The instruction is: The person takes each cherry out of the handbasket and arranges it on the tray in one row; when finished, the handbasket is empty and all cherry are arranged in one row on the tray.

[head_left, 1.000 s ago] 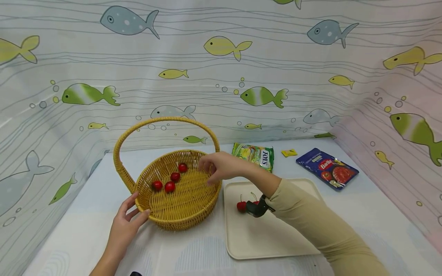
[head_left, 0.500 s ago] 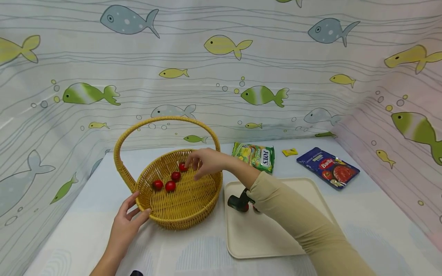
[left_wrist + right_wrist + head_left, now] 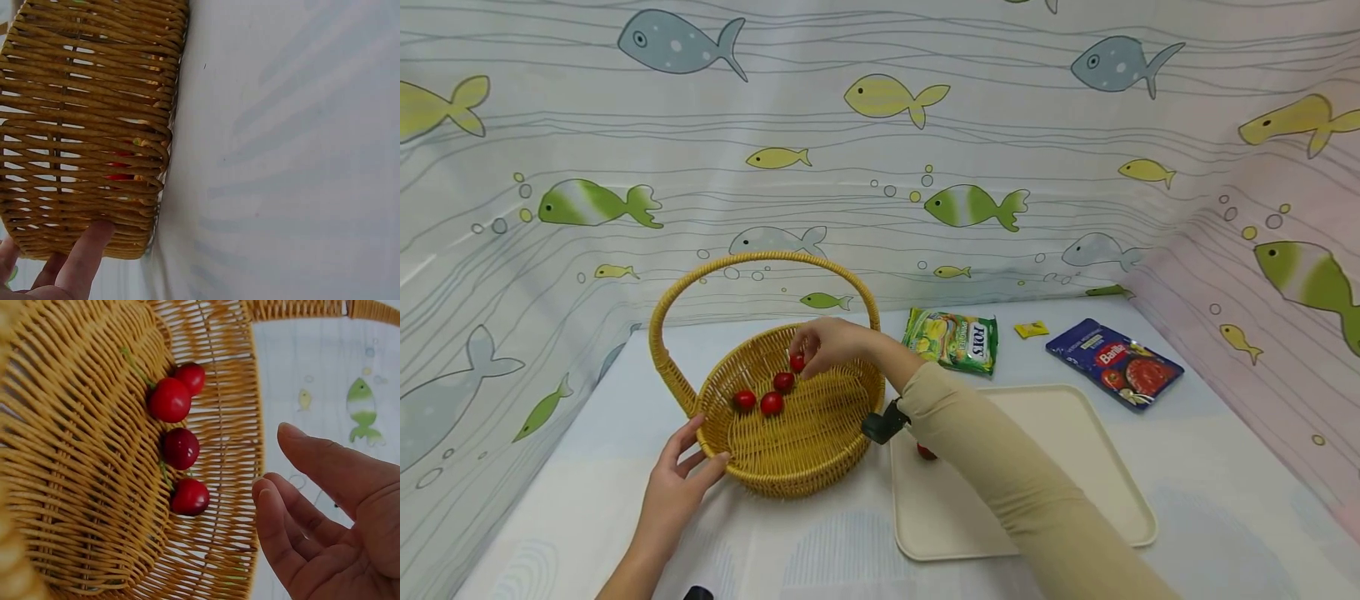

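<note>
A round wicker basket (image 3: 805,482) with a tall arched handle stands on the table. Several red cherries (image 3: 772,404) lie in its left half; the right wrist view shows these cherries (image 3: 169,400) close, some with green stems. My left hand (image 3: 673,492) grips the basket's near-left rim, and in the left wrist view a finger (image 3: 87,253) rests against the outer weave. Over the basket is my right hand (image 3: 831,342), its fingers loosely bent with nothing between them, as the right wrist view shows. The fingertips are beside the farthest cherry in the head view.
Right of the basket lies a cream tray (image 3: 1030,533); a cherry (image 3: 927,452) on it is partly covered by my right sleeve. Behind are a green food packet (image 3: 951,340), a small yellow packet (image 3: 1032,330) and a blue Barilla pouch (image 3: 1114,364). A fish-patterned curtain surrounds the table.
My right hand has moved left, from the basket's right rim to above the cherries at the back. My left hand stays on the rim, and the basket stands where it was.
</note>
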{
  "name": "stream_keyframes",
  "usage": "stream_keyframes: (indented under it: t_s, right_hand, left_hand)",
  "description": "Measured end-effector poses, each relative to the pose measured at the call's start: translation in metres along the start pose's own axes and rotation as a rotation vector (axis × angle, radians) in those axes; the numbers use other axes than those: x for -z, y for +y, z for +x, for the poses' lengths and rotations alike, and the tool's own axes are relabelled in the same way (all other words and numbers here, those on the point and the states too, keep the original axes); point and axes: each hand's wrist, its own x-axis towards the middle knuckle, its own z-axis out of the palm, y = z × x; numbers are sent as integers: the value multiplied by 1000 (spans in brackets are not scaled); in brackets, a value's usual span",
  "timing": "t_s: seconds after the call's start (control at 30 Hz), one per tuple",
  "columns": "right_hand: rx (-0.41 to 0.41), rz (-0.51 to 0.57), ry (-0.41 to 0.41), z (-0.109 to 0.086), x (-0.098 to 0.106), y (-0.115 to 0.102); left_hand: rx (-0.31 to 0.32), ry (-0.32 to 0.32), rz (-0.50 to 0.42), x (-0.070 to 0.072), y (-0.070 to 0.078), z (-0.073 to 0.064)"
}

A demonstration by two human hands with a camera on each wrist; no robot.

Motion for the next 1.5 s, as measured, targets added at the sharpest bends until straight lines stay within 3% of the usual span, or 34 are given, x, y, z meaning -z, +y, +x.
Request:
stream_keyframes:
  t_s: [0.23, 0.47, 0.6, 0.73, 1.1, 1.33, 1.5]
  right_hand:
    - [-26, 97, 11, 23, -2, 7]
    - [-20, 43, 42, 41, -3, 12]
    - [-30, 48, 30, 48, -8, 19]
    - [-21, 37, -12, 50, -14, 22]
    - [-36, -144, -49, 52, -16, 29]
    - [-45, -96, -44, 54, -17, 27]
    - [-71, -156, -77, 56, -17, 29]
  left_hand:
    - [-7, 11, 8, 2, 2, 0]
    - [-28, 8, -19, 1, 1, 1]
    - [-8, 10, -8, 0, 0, 1]
    - [5, 20, 19, 2, 1, 0]
    - [-16, 20, -2, 0, -1, 2]
    - [-12, 21, -11, 2, -1, 1]
    - [-14, 19, -20, 1, 0, 0]
